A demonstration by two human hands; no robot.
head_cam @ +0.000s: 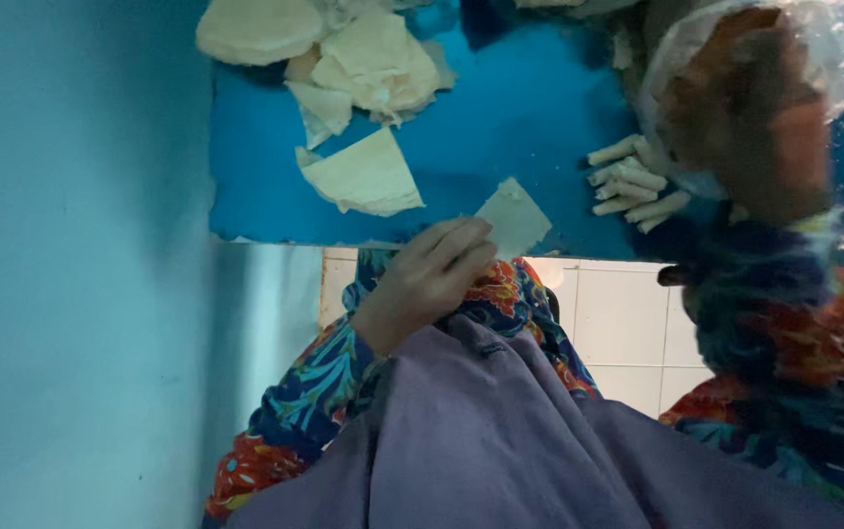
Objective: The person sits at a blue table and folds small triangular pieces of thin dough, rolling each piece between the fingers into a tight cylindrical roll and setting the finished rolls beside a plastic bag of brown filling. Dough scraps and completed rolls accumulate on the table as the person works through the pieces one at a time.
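Note:
My left hand (430, 276), bare and with a floral sleeve, lies at the near edge of the blue table (520, 108). Its bent fingertips touch the corner of a small pale pastry sheet (514, 217); whether they pinch it is unclear. My right hand (747, 110), in a clear plastic glove, is blurred and hovers over the table's right side. Just left of it lie several rolled pastry sticks (629, 182). What the gloved fingers hold, if anything, is hidden by blur.
A triangular folded sheet (363, 176) and a pile of torn sheets (375, 65) lie further out, with a round stack (257, 29) at the far left. A teal wall (69, 264) is on the left. Purple cloth (500, 441) covers my lap above white floor tiles (627, 323).

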